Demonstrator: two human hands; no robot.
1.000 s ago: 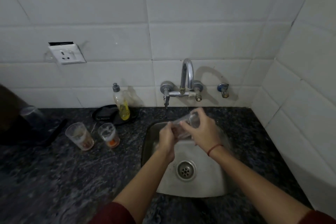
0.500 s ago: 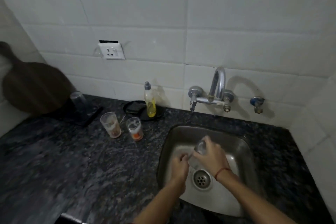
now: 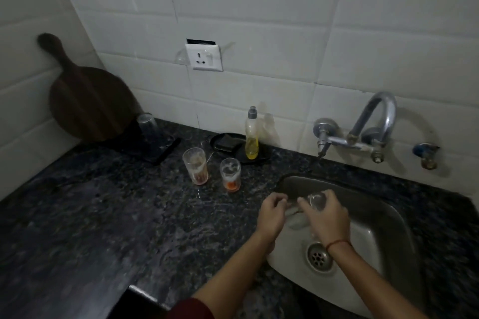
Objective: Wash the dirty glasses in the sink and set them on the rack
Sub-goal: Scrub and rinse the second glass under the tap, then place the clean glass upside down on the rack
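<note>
My right grip (image 3: 328, 215) wraps a clear glass (image 3: 317, 201), tilted over the left half of the sink (image 3: 383, 215). My left grip (image 3: 270, 216) curls just beside it at the sink's left rim; I cannot tell whether it holds the glass. Open bench (image 3: 103, 215) spreads leftward. A tall dirty glass (image 3: 195, 169) and a short dirty glass (image 3: 230, 175) stand upright further back.

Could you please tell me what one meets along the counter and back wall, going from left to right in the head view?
wooden board → upturned glass → tall dirty glass → short dirty glass → soap bottle → tap → blue valve
</note>
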